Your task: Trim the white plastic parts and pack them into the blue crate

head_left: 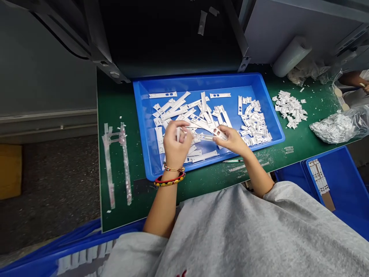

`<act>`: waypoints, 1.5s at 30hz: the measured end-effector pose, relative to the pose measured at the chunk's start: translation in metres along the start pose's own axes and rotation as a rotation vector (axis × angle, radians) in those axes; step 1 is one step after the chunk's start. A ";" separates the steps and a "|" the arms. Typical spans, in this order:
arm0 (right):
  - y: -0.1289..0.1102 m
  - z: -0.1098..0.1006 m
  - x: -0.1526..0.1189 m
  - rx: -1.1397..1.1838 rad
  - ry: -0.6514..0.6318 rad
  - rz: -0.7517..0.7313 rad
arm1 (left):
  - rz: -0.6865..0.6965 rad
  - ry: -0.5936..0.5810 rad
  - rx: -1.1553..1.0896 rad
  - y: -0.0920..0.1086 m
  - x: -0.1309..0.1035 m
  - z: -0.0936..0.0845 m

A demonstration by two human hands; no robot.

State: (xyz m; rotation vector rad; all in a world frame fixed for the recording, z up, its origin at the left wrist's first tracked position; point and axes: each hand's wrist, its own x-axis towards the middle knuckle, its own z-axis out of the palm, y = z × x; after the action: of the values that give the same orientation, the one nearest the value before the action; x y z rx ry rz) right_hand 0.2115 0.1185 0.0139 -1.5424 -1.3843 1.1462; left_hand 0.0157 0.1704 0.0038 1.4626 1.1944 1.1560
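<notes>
My right hand (234, 141) is closed on one end of a white plastic strip (220, 134) with dark rectangular holes, held over the front part of the blue tray (259, 86). The strip points left toward my left hand (176, 144). That hand is closed, its fingers curled about a small white plastic piece (178, 134) partly hidden by them. Beneath both hands lies a loose pile of long white strips (175, 105). Small white plastic pieces (255, 123) are heaped at the tray's right end.
A dark conveyor belt (173, 42) rises behind the tray. On the green table (115, 219) lie clear tape strips (125, 165), a green pen (233, 161), a heap of small pieces (290, 109) and a filled plastic bag (337, 127). Another person's hand (363, 82) shows at far right.
</notes>
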 end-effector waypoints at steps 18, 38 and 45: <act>-0.005 0.018 -0.022 0.133 0.430 -0.053 | -0.229 -0.352 -0.036 0.016 -0.040 0.002; -0.005 0.044 -0.083 0.810 -0.124 0.228 | -0.305 -0.404 -0.177 0.010 -0.047 -0.022; -0.019 0.028 -0.085 0.511 -0.512 0.236 | -0.187 -0.366 -0.031 0.010 -0.037 -0.027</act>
State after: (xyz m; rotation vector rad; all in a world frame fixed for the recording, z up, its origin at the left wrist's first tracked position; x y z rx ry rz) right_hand 0.1781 0.0360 0.0346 -1.0977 -1.0961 1.9651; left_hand -0.0126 0.1350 0.0135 1.4310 1.0259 0.7382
